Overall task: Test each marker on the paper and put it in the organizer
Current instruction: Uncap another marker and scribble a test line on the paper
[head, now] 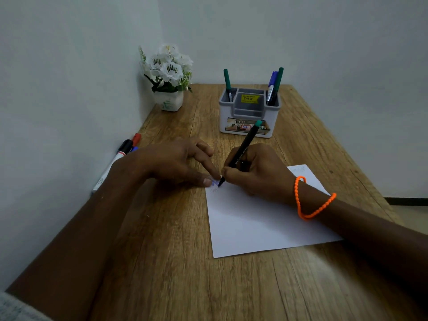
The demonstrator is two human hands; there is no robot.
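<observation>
A grey sleeve edge (pixel 16 309) sits closest in, bottom left, and both bare forearms reach from there over the wooden desk (pixel 162 262). The right hand (pixel 257 172) is closed around a black marker with a green end (pixel 243 154), tip pressed to the top left corner of the white paper (pixel 254 223), right on some small blue and dark scribbles (pixel 215 185). An orange bead bracelet (pixel 310 200) hangs loose round that wrist. The left hand (pixel 176 163) holds nothing; it lies flat, fingers spread, thumb and forefinger pinning the same corner of the paper, almost touching the marker tip.

Beyond the paper stands the grey organizer (pixel 249 117), with a yellow price sticker inside. One green-capped marker (pixel 227 85) stands in its left compartment; a blue one (pixel 271 86) and another green one (pixel 278 85) lean together in its right compartment. Left of the paper, along the wall, lie more markers: a black-capped white one (pixel 115 161), a red cap (pixel 136 139) and a bit of blue (pixel 133 149) behind it. Left of the organizer, in the corner, sits a small white pot of white flowers (pixel 169 75)
</observation>
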